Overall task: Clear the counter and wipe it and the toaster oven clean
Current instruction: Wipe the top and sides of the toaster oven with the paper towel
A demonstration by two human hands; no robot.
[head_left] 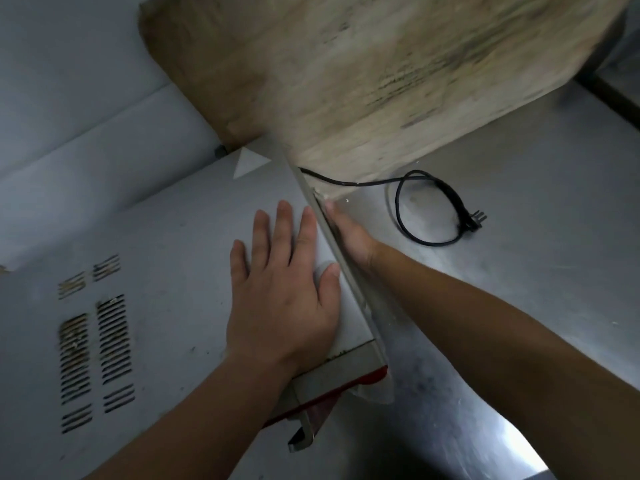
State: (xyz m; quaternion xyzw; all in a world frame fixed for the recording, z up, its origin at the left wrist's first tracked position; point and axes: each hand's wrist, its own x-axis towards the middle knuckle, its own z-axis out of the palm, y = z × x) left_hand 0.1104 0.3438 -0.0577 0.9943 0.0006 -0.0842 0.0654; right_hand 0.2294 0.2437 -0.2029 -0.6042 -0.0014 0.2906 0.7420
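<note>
right hand (349,237): fingers hidden behind toaster oven (173,271) side edge; can't tell if gripping
oven: left + bottom cut off by frame
cord (429,206): start hidden under wooden board (363,81)
board: blurred, top cut off
left hand (280,289): flat, forearm cut off at bottom

Left hand (282,289) flat, fingers spread, on top of toaster oven (166,289). Right hand (349,237) down the oven's right side, fingers hidden behind its edge. Right of the oven, black power cord (429,209) looped on steel counter (536,237). Behind the oven, worn wooden board (363,81) leaning.
</note>
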